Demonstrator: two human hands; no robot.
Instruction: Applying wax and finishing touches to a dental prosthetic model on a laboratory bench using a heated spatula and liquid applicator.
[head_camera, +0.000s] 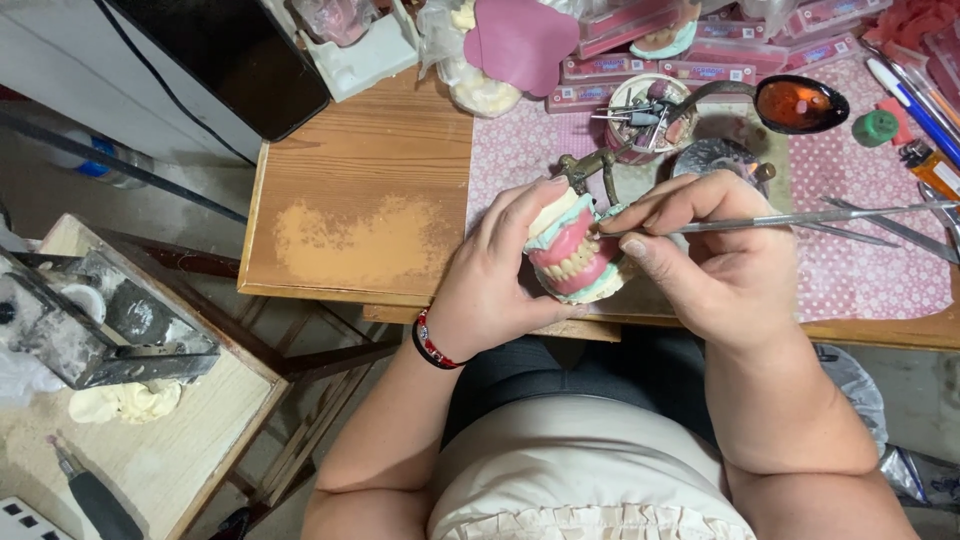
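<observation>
— Between my two hands, what sits there?

— A denture model (572, 255) with pink gums and pale teeth. My left hand (495, 275) has its fingers (520, 215) clenched around it from nine o'clock, thumb under it. It hangs just over the near edge of the table (350, 170).

— And the right?

— My right hand (725, 265) pinches a thin metal tool (800, 218), fingers grasping it near the tip, which touches the model at three o'clock. The handle runs off toward three.

— Further out?

— At twelve, a small cup of burs (645, 115) on a pink patterned cloth (860, 270). At one o'clock, an amber lens on an arm (800, 104). At nine, a patch of tan dust (360, 240) on bare wood.
</observation>
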